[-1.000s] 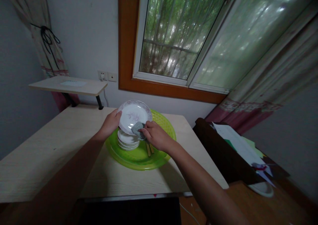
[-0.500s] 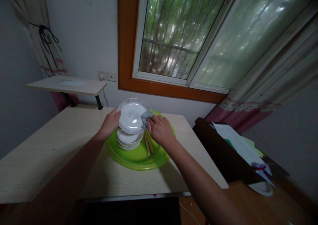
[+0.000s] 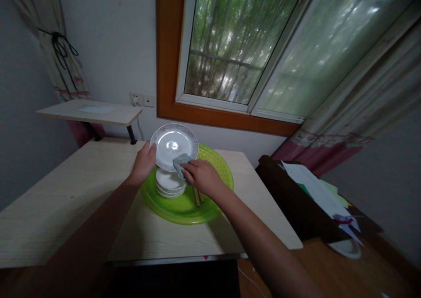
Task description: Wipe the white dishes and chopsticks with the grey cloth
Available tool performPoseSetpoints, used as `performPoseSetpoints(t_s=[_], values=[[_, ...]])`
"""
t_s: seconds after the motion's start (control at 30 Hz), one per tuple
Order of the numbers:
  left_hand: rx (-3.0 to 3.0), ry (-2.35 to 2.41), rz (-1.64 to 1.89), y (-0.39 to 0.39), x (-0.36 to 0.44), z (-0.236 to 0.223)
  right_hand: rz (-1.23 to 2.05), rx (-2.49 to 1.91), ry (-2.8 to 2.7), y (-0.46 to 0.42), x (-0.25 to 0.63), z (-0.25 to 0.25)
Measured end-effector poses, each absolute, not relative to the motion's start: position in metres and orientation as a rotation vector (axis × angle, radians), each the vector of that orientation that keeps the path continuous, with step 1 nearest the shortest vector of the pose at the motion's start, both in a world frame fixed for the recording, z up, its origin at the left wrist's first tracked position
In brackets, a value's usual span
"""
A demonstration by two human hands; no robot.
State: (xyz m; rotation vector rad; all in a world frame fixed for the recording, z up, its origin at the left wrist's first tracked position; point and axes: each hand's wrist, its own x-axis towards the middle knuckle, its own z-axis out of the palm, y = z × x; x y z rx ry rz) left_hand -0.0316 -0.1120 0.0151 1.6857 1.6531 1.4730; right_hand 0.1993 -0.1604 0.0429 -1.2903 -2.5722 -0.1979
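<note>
My left hand [image 3: 144, 163] grips the left rim of a white plate [image 3: 173, 141] with a faint patterned border, tilted toward me. In my right hand [image 3: 203, 174] is a bunched grey-green cloth [image 3: 181, 163], pressed against the plate's lower right edge. Below them a round green tray [image 3: 187, 218] rests on the table. A stack of several small white dishes [image 3: 170, 186] stands on the tray, partly covered by the plate. Wooden chopsticks [image 3: 198, 197] lie beside the stack, their upper ends hidden by my right hand and the cloth.
The pale wooden table [image 3: 88, 193] carries a small raised shelf [image 3: 88, 111] at its back left. Behind it is the wall with a brown-framed window [image 3: 226, 125]. A dark brown piece of furniture [image 3: 292, 201] bearing papers [image 3: 312, 193] stands to the right.
The cloth and my right hand have moved left and down along the plate, from its right edge to its lower right. The plate has shifted slightly up and left.
</note>
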Motion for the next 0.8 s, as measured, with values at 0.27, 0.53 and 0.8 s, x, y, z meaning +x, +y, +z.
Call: performPoseSetpoints(t_s=[0.27, 0.53, 0.8], values=[[1.724, 1.673, 1.44, -0.112, -0.032, 0.015, -0.466, -1.545, -2.425, -0.153, 0.211, 0.048], [1.727, 1.706, 1.456, -0.108, -0.036, 0.011, -0.079, -1.216, -2.578, -0.154, 0.194, 0.032], [1.757, 1.704, 1.461, -0.106, -0.045, 0.009, -0.209, -1.276, -2.557, -0.144, 0.207, 0.035]])
